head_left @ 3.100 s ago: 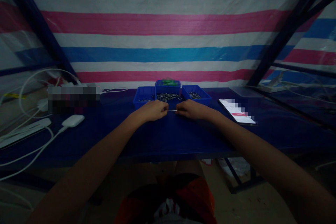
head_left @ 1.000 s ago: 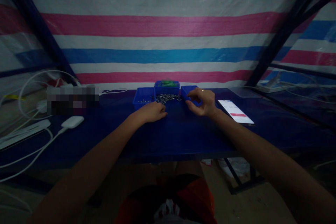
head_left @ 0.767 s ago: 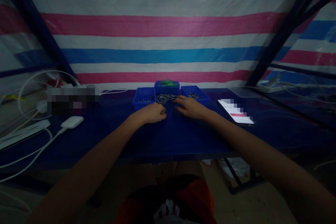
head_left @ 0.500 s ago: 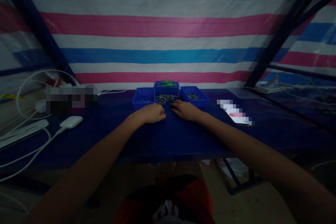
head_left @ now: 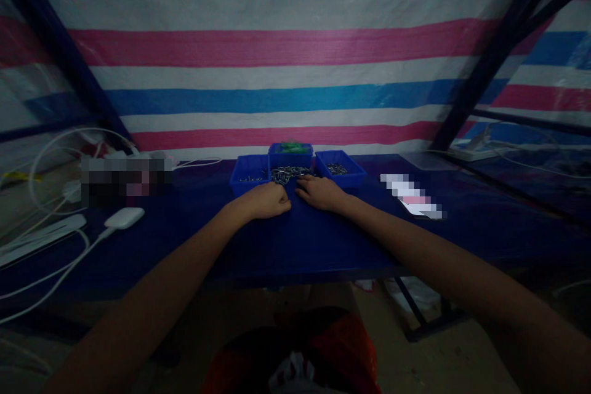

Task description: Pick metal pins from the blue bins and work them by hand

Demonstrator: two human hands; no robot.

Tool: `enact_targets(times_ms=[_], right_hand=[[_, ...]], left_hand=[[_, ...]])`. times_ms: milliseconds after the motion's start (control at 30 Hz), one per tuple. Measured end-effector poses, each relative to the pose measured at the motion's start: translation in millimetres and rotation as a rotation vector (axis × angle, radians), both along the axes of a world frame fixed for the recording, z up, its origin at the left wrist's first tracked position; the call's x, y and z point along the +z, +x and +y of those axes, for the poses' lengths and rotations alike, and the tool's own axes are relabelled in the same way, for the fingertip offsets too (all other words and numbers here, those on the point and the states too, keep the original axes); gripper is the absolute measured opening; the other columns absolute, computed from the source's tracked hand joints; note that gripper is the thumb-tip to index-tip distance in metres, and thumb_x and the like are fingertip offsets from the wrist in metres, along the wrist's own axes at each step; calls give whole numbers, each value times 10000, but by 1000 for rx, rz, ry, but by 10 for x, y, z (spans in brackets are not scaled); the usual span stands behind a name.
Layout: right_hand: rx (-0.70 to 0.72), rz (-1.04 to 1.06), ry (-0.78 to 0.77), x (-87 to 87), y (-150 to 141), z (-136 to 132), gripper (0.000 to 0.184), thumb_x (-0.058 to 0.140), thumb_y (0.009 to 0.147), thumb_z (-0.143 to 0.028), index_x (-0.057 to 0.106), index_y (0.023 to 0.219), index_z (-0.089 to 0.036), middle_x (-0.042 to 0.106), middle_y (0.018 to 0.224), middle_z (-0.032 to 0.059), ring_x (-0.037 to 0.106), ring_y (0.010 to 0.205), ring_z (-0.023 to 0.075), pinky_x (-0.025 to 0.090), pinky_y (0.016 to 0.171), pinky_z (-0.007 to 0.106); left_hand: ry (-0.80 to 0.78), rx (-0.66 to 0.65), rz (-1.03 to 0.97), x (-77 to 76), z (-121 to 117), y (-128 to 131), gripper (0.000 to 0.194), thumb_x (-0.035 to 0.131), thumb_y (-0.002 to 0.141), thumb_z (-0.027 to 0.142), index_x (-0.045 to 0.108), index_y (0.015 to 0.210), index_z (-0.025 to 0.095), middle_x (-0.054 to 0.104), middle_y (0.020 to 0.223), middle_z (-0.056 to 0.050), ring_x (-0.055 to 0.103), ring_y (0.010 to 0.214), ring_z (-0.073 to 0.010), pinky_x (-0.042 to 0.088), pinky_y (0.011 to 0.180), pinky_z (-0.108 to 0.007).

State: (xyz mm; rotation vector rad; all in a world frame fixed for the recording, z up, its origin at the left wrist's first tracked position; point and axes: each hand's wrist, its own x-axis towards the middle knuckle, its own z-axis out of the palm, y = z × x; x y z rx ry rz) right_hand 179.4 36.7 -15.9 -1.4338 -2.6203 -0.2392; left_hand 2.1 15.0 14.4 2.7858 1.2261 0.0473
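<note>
My left hand (head_left: 268,200) rests on the blue table in a closed fist, thumb side toward the middle; whatever it may hold is hidden. Just to its right, my right hand (head_left: 321,192) lies palm down with fingers a little apart, its fingertips at the near edge of a heap of small metal pieces (head_left: 290,173). These dark and silvery pieces are too small to name. A blue bin (head_left: 236,180) with a few small pieces stands behind my left hand. Another blue bin (head_left: 355,180), holding more metal pieces, sits behind my right hand.
Behind the heap is a third blue bin (head_left: 290,159) with green items (head_left: 293,146). A phone (head_left: 413,200) with a lit screen lies right. White cables and a white charger (head_left: 124,218) are on the left. Striped sheeting (head_left: 295,49) hangs behind the table.
Earlier both hands held a thin metal piece between them. My right hand then went over the right bin and came back left to the heap. My left hand has stayed nearly still, closed.
</note>
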Motion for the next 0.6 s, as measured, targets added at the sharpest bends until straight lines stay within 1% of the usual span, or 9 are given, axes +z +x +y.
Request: enact_targets(times_ms=[100, 167, 233, 367, 400, 500, 600], right_hand=[[-15, -5, -13, -1, 0, -15, 413, 249, 902, -401, 522, 1107, -170, 559, 1122, 111, 563, 977, 240, 442, 776, 360], [-32, -4, -19, -4, 2, -26, 415, 251, 901, -408, 525, 1103, -172, 560, 1110, 114, 567, 964, 241, 441, 773, 361], [-44, 7, -8, -9, 6, -33, 423, 257, 898, -414, 504, 1144, -174, 535, 1159, 116, 569, 963, 248, 445, 769, 367], [-19, 11, 8, -9, 16, -29, 451, 270, 897, -401, 398, 1275, -192, 393, 1345, 100, 545, 1022, 260, 445, 792, 379], [-5, 6, 4, -6, 18, -26, 446, 263, 900, -396, 404, 1271, -193, 395, 1347, 94, 543, 1028, 257, 444, 798, 378], [19, -12, -20, 7, 25, -24, 418, 244, 907, -389, 478, 1192, -192, 500, 1251, 90, 557, 1008, 242, 444, 798, 370], [0, -18, -34, 10, 30, -35, 410, 253, 904, -398, 504, 1158, -196, 541, 1189, 98, 563, 999, 240, 446, 792, 362]], left_hand=[[-13, -4, -20, -6, 4, -3, 328, 408, 770, 289, 444, 470, 163, 390, 425, 21, 354, 416, -93, 207, 453, -256], [-14, -6, -31, -18, 18, -13, 335, 413, 779, 310, 442, 479, 164, 398, 434, 21, 358, 422, -92, 205, 455, -257], [-10, -9, -36, -31, 33, -23, 338, 418, 787, 332, 451, 495, 165, 415, 446, 19, 360, 430, -93, 204, 458, -258], [-4, -11, -34, -37, 43, -33, 347, 416, 800, 355, 456, 511, 166, 440, 471, 13, 370, 445, -94, 210, 465, -256], [-2, -10, -30, -33, 41, -34, 350, 415, 801, 357, 451, 511, 166, 442, 476, 12, 374, 448, -94, 213, 466, -255], [1, -3, -31, -17, 28, -34, 325, 424, 800, 359, 459, 540, 167, 467, 508, 10, 400, 471, -98, 224, 468, -247], [-18, 23, -53, -2, 18, -31, 212, 466, 773, 341, 506, 648, 174, 525, 588, 9, 445, 521, -105, 248, 474, -232]])
